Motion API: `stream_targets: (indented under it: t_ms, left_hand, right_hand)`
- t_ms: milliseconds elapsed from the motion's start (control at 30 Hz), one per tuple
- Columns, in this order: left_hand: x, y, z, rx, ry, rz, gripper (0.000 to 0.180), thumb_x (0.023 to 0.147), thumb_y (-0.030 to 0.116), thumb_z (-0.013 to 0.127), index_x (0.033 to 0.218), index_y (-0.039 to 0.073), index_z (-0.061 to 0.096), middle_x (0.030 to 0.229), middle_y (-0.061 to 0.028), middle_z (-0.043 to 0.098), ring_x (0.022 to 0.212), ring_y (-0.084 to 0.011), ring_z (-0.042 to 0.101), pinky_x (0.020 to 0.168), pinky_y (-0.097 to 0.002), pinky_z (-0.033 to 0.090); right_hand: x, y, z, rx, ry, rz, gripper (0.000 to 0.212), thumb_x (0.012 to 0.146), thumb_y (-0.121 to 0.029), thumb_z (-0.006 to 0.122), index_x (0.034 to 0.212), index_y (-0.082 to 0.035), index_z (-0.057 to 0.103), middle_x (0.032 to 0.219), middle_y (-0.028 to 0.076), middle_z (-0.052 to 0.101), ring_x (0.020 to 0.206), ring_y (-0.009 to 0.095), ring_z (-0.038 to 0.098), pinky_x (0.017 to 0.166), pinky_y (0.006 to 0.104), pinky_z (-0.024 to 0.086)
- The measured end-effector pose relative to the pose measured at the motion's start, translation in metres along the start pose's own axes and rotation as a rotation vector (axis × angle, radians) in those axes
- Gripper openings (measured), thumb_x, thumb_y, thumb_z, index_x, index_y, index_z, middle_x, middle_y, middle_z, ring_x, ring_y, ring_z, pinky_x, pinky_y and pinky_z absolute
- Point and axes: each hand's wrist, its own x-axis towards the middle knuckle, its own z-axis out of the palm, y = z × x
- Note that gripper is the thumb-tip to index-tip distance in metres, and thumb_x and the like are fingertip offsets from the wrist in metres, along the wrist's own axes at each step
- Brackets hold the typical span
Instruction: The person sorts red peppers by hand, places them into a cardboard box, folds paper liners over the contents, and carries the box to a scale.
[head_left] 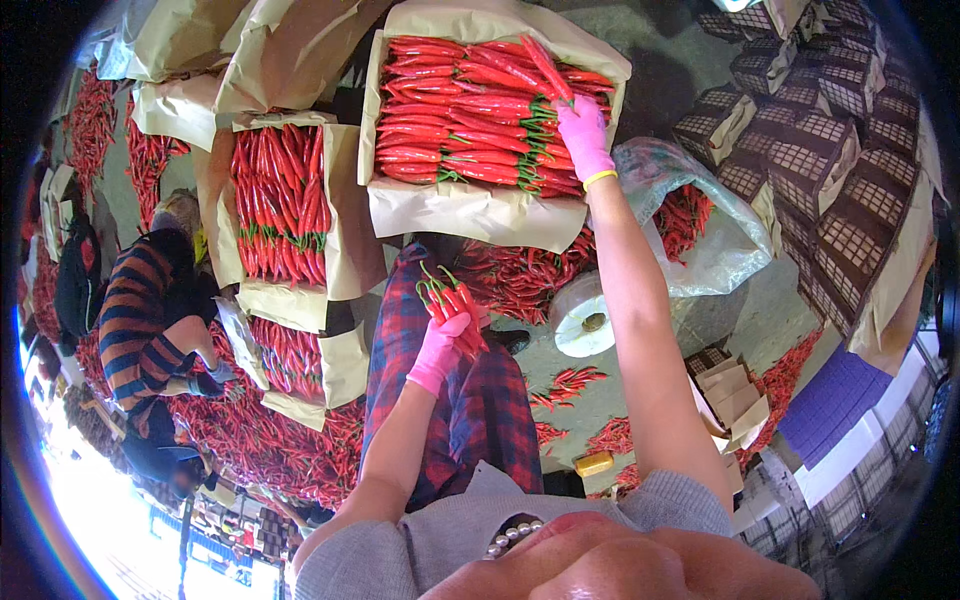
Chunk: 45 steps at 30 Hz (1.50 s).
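Over a paper-lined box [470, 212] in front of me, my right hand [583, 138], in a pink glove, is closed on the stem end of a long red chili [546, 70]. Beneath it lie rows of red chilies [420, 125], packed lengthwise with green stems meeting them. Above my plaid-covered legs, my left hand [440, 350], also gloved in pink, is wrapped round a small bunch of red chilies [452, 300], stems pointing away from me. Whether the right hand's chili touches the packed layer, I cannot tell.
Left stands another filled, paper-lined box [282, 293]. Loose chilies [520, 272] are heaped below the front box, beside a white roll [582, 322] and a clear plastic bag [735, 240]. Brown crates [800, 170] stack at right. A person in a striped top [140, 300] bends at left.
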Motion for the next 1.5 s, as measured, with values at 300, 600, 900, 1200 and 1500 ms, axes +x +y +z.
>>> stream_targets:
  t_ms: [300,600,900,1200,1500]
  left_hand:
    - [0.006,-0.009,-0.011,0.007,-0.064,-0.038,0.060,0.081,0.018,0.075,0.132,0.002,0.049,0.121,-0.0185,0.062,0.116,-0.0357,0.060,0.104,-0.0503,0.046]
    - [0.012,0.007,0.006,0.036,-0.050,0.021,0.061,0.081,0.020,0.076,0.134,0.007,0.048,0.118,-0.0114,0.063,0.110,-0.0298,0.062,0.103,-0.0478,0.047]
    - [0.221,0.153,0.182,-0.143,-0.433,0.080,0.037,0.091,0.024,0.063,0.118,0.000,0.056,0.105,-0.0142,0.067,0.097,-0.0289,0.065,0.087,-0.0434,0.054]
    - [0.273,0.154,0.189,0.005,-0.171,0.154,0.028,0.091,0.024,0.063,0.110,0.003,0.062,0.096,-0.0119,0.069,0.091,-0.0311,0.067,0.079,-0.0478,0.054]
    - [0.153,0.105,0.181,0.123,-0.525,0.053,0.045,0.088,0.027,0.068,0.122,-0.001,0.056,0.111,-0.0149,0.065,0.102,-0.0288,0.063,0.087,-0.0434,0.054]
  right_hand:
    - [-0.020,-0.033,0.016,1.226,0.172,0.301,0.021,0.092,-0.006,0.061,0.112,-0.003,0.065,0.119,0.010,0.066,0.114,0.017,0.058,0.094,0.0299,0.045]
    - [-0.039,-0.026,0.014,1.342,0.134,0.259,0.018,0.095,-0.004,0.053,0.109,0.004,0.060,0.106,0.016,0.066,0.103,0.030,0.065,0.102,0.0443,0.048]
    - [-0.035,0.015,0.047,1.200,0.192,0.214,0.020,0.096,-0.005,0.052,0.113,0.003,0.060,0.107,0.014,0.066,0.103,0.027,0.065,0.101,0.0386,0.049]
    - [-0.042,-0.015,-0.010,1.225,0.705,0.111,0.025,0.096,-0.007,0.053,0.118,-0.001,0.062,0.106,0.004,0.068,0.099,0.012,0.061,0.086,0.0242,0.048]
    - [-0.192,0.027,-0.069,1.192,0.413,0.352,0.026,0.097,-0.023,0.059,0.107,0.000,0.061,0.078,0.007,0.066,0.071,0.016,0.064,0.064,0.0294,0.053]
